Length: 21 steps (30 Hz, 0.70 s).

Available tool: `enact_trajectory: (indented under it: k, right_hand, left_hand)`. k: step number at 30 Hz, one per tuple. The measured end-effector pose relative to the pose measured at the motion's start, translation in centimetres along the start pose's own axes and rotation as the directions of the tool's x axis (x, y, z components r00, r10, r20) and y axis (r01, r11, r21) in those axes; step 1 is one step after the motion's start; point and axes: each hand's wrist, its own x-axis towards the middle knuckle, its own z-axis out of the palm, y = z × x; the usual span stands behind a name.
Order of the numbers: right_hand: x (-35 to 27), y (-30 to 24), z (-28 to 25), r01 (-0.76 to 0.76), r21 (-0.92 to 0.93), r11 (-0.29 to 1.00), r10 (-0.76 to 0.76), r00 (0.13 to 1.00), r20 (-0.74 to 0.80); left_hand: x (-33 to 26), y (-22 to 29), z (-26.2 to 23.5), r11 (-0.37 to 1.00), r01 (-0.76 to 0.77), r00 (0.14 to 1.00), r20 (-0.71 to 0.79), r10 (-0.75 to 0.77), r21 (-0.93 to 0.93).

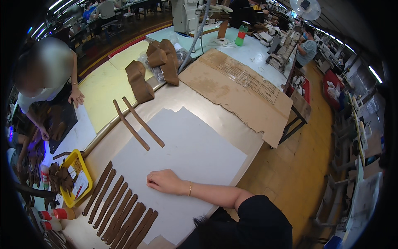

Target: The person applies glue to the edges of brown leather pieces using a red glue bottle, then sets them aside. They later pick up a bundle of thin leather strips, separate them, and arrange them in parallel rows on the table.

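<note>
My right hand [166,181] rests over a large grey-white sheet [195,145] on the table, its fingers curled in. What they hold, if anything, is hidden. My left hand is out of view. Beside my right hand, toward the lower left, several narrow brown strips [120,207], leather-like, lie slanted side by side, some overlapping. Farther off, two longer brown strips [143,124] lie almost parallel, their near ends on the sheet.
Left stands a yellow tray [88,176] with small items, near red-capped bottles [64,213]. A torn cardboard sheet [236,87] covers the far right; folded brown pieces [139,83] lie at the back. Across the table, a co-worker's hand [76,97] rests on the left-hand surface.
</note>
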Motion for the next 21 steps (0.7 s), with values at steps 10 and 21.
enact_trajectory:
  k: [10,21]
  right_hand:
    - [-0.3,0.7,0.3,0.027,-0.032,0.999,-0.028,0.999,-0.02]
    - [0.2,0.1,0.3,-0.021,-0.064,0.998,0.022,1.0,0.016]
  left_hand:
    - [0.4,1.2,-1.6,0.997,-0.024,1.0,0.002,0.024,0.069]
    - [0.3,0.5,-0.4,0.953,-0.118,0.988,-0.068,0.142,0.278]
